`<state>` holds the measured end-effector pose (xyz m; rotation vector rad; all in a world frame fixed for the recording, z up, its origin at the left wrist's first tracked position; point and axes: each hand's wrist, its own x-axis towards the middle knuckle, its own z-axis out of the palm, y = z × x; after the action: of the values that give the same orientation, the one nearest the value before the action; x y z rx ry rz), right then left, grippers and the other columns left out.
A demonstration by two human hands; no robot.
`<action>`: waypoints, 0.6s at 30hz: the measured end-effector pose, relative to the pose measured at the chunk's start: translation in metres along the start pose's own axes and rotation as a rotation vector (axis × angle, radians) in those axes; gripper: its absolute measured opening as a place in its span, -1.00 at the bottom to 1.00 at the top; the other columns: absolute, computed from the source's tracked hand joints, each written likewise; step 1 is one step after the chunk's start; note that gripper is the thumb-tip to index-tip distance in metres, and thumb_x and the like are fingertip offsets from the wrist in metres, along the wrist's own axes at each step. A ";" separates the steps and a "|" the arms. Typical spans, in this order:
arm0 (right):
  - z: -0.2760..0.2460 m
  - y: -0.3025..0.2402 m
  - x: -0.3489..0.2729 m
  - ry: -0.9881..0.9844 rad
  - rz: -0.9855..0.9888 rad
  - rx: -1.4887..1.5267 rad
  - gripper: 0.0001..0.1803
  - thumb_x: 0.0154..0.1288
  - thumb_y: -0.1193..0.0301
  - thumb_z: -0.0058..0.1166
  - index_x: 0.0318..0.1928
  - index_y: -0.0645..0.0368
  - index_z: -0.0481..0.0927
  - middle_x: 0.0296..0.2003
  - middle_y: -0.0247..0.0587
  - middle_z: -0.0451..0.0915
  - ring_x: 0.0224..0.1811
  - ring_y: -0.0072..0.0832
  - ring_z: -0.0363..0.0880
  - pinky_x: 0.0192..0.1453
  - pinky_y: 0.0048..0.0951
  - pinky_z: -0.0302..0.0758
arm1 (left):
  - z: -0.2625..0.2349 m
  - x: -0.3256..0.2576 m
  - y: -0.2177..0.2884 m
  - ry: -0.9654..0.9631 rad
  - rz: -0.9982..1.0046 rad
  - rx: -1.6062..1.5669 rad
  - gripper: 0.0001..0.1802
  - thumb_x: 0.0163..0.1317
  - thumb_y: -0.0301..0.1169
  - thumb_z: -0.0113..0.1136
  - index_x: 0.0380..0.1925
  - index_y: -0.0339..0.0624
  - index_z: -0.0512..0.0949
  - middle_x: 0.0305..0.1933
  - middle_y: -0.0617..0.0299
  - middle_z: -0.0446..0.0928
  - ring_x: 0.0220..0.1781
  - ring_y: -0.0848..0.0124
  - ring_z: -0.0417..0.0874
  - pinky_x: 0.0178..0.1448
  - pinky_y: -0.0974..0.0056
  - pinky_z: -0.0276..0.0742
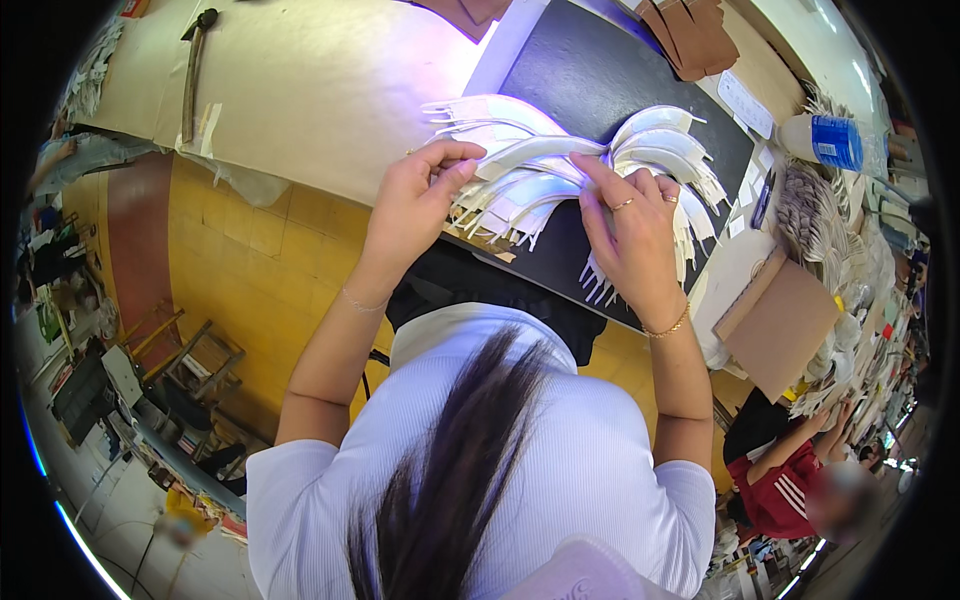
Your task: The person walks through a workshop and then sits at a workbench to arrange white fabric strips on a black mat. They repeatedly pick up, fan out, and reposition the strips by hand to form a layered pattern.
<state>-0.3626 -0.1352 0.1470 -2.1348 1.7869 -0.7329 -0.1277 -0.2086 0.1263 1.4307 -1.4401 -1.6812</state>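
White curved strips (pixel 560 165) lie fanned on a black mat (pixel 600 70) on the tabletop (pixel 300 80). The left hand (pixel 415 200) pinches one strip's end in closed fingers. The right hand (pixel 630 225) presses the fan's middle, fingers nearly together.

head view, looking steeply down, near worktable (pixel 300 90)

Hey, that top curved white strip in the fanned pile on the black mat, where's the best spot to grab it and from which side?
Probably pinch the top curved white strip at its left end, coming from the left, where the left hand already meets it. On the black mat the strips converge under the right hand, so the middle looks crowded, while the outer ends spread apart.
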 end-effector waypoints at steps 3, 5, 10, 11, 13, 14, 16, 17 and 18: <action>0.002 -0.001 0.002 0.019 -0.014 0.006 -0.55 0.27 0.54 0.23 0.18 0.03 0.62 -0.43 -0.33 0.54 -0.36 -0.41 0.38 0.02 -0.31 0.20 | 0.002 -0.005 0.003 -0.004 0.021 -0.067 -0.81 0.43 -0.54 0.11 -0.03 -0.35 0.61 -0.24 0.27 0.59 -0.22 0.56 0.56 -0.06 0.41 0.49; 0.003 -0.003 0.003 0.011 -0.007 -0.010 -0.54 0.27 0.54 0.23 0.20 0.03 0.60 -0.44 -0.32 0.51 -0.36 -0.40 0.38 0.00 -0.31 0.20 | 0.004 -0.007 0.005 -0.005 0.041 -0.128 -0.79 0.44 -0.57 0.08 0.02 -0.38 0.56 -0.24 0.27 0.58 -0.20 0.54 0.56 -0.02 0.41 0.49; 0.003 -0.006 0.009 -0.061 0.011 -0.117 -0.48 0.26 0.46 0.23 0.26 0.04 0.52 -0.32 -0.31 0.59 -0.23 -0.35 0.49 0.00 -0.23 0.25 | 0.008 -0.005 -0.002 0.002 0.141 -0.186 -0.80 0.45 -0.59 0.05 0.03 -0.35 0.50 -0.23 0.28 0.54 -0.13 0.54 0.55 0.04 0.41 0.48; 0.003 -0.007 0.010 -0.060 0.022 -0.118 -0.48 0.26 0.46 0.23 0.26 0.03 0.52 -0.32 -0.30 0.59 -0.23 -0.35 0.50 -0.01 -0.23 0.25 | 0.010 -0.005 -0.002 0.009 0.167 -0.216 -0.81 0.46 -0.59 0.05 0.02 -0.34 0.51 -0.23 0.28 0.53 -0.12 0.55 0.54 0.05 0.41 0.48; 0.004 -0.009 0.011 -0.059 0.045 -0.120 -0.48 0.26 0.44 0.23 0.25 0.02 0.53 -0.31 -0.27 0.59 -0.23 -0.34 0.50 -0.03 -0.24 0.25 | 0.012 -0.008 0.000 0.010 0.159 -0.257 -0.81 0.44 -0.59 0.05 0.01 -0.32 0.51 -0.19 0.22 0.55 -0.11 0.48 0.56 0.06 0.37 0.49; 0.004 -0.011 0.012 -0.016 0.045 -0.120 -0.49 0.27 0.44 0.23 0.25 0.02 0.54 -0.30 -0.25 0.59 -0.20 -0.34 0.51 0.01 -0.22 0.26 | 0.013 -0.010 0.001 0.012 0.154 -0.277 -0.81 0.43 -0.60 0.06 0.01 -0.31 0.51 -0.17 0.19 0.55 -0.10 0.45 0.57 0.06 0.35 0.50; 0.003 -0.013 0.013 0.072 0.046 -0.122 -0.51 0.27 0.44 0.23 0.23 0.02 0.55 -0.27 -0.21 0.61 -0.14 -0.34 0.55 0.07 -0.19 0.28 | 0.018 -0.022 0.009 -0.007 0.347 0.029 -0.79 0.40 -0.57 0.12 0.01 -0.30 0.50 -0.09 0.15 0.57 -0.04 0.40 0.58 0.11 0.31 0.50; 0.001 -0.013 0.017 0.127 -0.048 -0.105 -0.52 0.28 0.45 0.22 0.22 0.02 0.56 -0.25 -0.19 0.62 -0.13 -0.31 0.56 0.08 -0.17 0.31 | 0.021 -0.029 0.011 -0.013 0.441 0.183 -0.77 0.39 -0.56 0.15 0.02 -0.29 0.50 -0.05 0.13 0.58 0.00 0.38 0.59 0.14 0.29 0.50; -0.003 -0.014 0.022 0.181 -0.141 -0.086 -0.54 0.28 0.46 0.21 0.21 0.02 0.56 -0.23 -0.16 0.63 -0.11 -0.28 0.58 0.08 -0.16 0.35 | 0.027 -0.033 0.011 -0.054 0.559 0.243 -0.77 0.35 -0.57 0.16 -0.01 -0.29 0.51 -0.09 0.08 0.57 -0.02 0.27 0.60 0.12 0.24 0.51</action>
<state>-0.3500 -0.1535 0.1612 -2.3371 1.7993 -0.9267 -0.1448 -0.1727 0.1455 0.9644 -1.9070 -1.2306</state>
